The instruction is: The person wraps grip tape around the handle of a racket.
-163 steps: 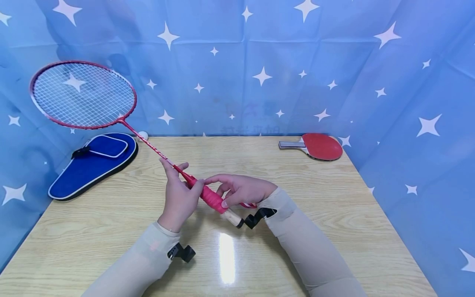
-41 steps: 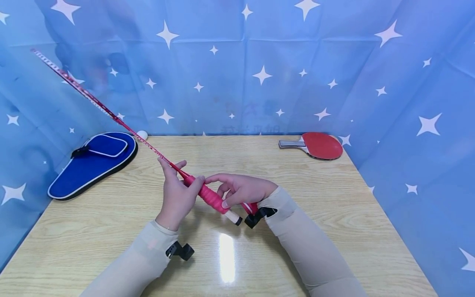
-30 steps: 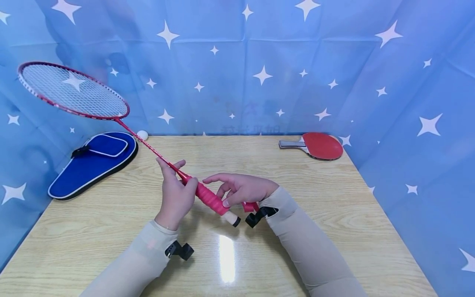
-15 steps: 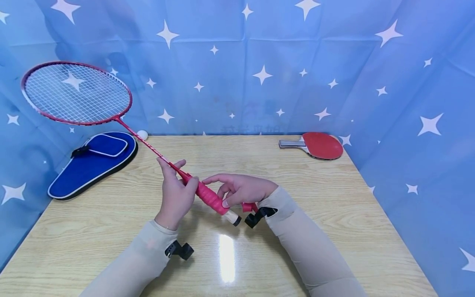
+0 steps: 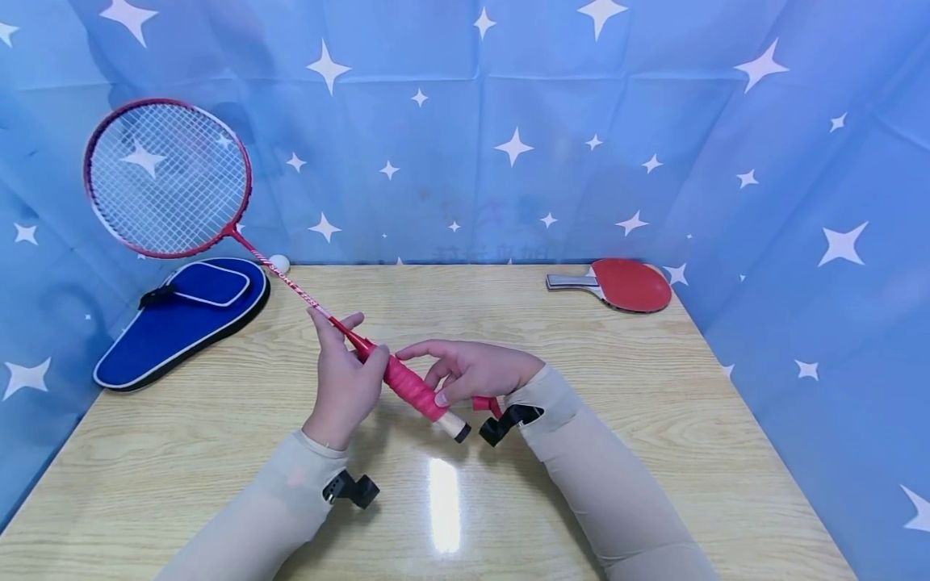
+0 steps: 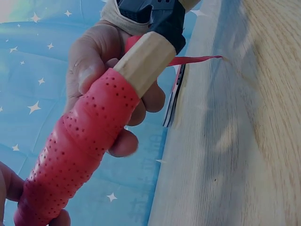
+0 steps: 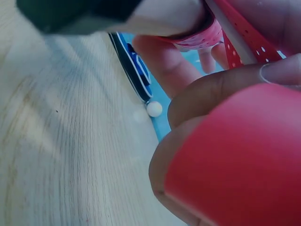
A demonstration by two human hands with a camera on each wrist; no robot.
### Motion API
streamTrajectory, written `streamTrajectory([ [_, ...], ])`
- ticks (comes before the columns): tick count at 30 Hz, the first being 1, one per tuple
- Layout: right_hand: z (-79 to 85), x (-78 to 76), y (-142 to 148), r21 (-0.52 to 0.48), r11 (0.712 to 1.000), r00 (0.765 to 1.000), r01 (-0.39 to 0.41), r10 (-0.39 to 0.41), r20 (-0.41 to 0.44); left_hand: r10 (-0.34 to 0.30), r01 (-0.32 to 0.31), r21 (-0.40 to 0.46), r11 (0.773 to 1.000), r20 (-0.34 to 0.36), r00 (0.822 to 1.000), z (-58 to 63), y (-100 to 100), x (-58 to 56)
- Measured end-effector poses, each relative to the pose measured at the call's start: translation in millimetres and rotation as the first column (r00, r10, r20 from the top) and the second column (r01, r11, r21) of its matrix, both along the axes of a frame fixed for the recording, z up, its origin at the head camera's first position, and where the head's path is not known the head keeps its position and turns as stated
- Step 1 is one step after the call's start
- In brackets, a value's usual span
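My left hand (image 5: 341,395) holds a red badminton racket (image 5: 283,277) around the top of its handle, thumb lying along the cone. The racket head points up and left, its strings facing me. Pink perforated grip tape (image 6: 82,136) winds around most of the handle. Below its lower edge show pale bare wood (image 6: 146,63) and a black end. At that edge, my right hand (image 5: 483,371) presses the thumb on the wrap and holds the free tape (image 7: 244,160). A loose tape end (image 5: 485,403) hangs by the right wrist.
On the table (image 5: 617,387), a blue paddle case (image 5: 185,327) with white piping lies at the left. Beside it sits a white ball (image 5: 279,263). A red table tennis paddle (image 5: 630,286) lies at the back right. A blue star-patterned curtain (image 5: 436,177) stands behind.
The racket has turned about its shaft: its head was a flat oval, then edge-on, and now faces me broadly. Both hands have stayed nearly in place.
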State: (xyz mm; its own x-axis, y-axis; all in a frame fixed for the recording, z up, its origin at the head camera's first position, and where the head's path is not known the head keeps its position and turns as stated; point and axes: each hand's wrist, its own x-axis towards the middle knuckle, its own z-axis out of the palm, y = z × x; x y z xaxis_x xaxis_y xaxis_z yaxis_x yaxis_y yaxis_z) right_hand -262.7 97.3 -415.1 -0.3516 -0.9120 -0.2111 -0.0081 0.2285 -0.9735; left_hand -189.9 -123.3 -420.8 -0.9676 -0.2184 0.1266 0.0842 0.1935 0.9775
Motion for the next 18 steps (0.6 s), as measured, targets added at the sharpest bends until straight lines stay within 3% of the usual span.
streamTrajectory([
  [5,-0.5,-0.7,0.0,-0.003,1.000,0.999,-0.021,0.021,0.026,-0.011,0.010,0.025,1.000,0.012,1.000,0.5,-0.2,0.4],
  [9,-1.3,-0.6,-0.4,0.007,1.000,1.000,-0.014,0.014,-0.014,-0.014,0.013,0.036,0.999,0.018,1.000,0.5,0.2,1.3],
  [18,-1.9,-0.9,0.8,0.037,0.999,0.998,0.015,-0.013,-0.065,0.015,-0.014,-0.033,0.999,0.013,1.000,1.7,2.3,2.4],
])
